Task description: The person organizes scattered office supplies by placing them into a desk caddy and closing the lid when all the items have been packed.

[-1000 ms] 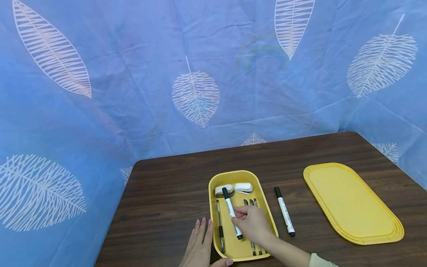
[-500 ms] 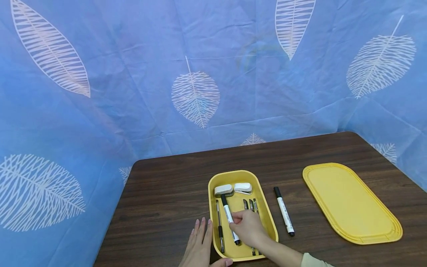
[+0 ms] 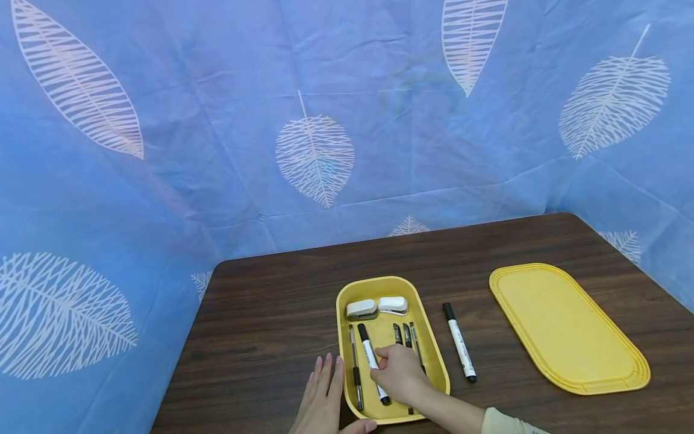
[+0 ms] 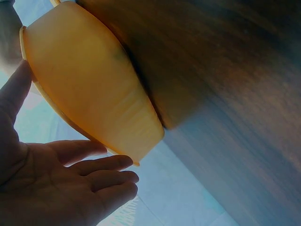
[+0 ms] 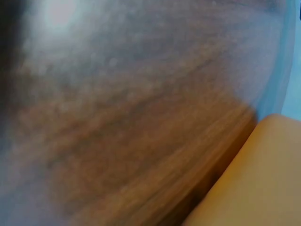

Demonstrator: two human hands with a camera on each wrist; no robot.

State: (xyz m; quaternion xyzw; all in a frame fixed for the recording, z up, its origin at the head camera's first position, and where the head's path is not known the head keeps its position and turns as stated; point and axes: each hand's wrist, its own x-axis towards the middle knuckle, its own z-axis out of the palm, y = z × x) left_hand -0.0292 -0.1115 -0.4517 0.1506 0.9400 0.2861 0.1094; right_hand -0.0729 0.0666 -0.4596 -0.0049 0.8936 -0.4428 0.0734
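My right hand (image 3: 402,374) reaches into a yellow plastic box (image 3: 384,331) and pinches a white marker with a black cap (image 3: 369,354) between thumb and fingers. The marker lies lengthwise on or close to the box floor. My left hand (image 3: 322,395) is at the box's near left side, fingers straight, thumb at the front rim. In the left wrist view, the left hand's (image 4: 61,179) fingertips meet the rim of the box (image 4: 89,70). A gel pen (image 3: 356,377) lies left of the marker. Several pens (image 3: 406,333) lie to its right, partly hidden by my right hand.
Two small white staplers (image 3: 361,308) sit at the box's far end. Another black-capped white marker (image 3: 459,343) lies on the dark wood table (image 3: 282,313), right of the box. Farther right is a yellow lid (image 3: 569,331). A blue leaf-patterned cloth (image 3: 228,120) hangs behind.
My right hand has lowered the marker into the box and drawn it slightly toward me, so its cap now lies clear of the left stapler. My left hand has stayed in place.
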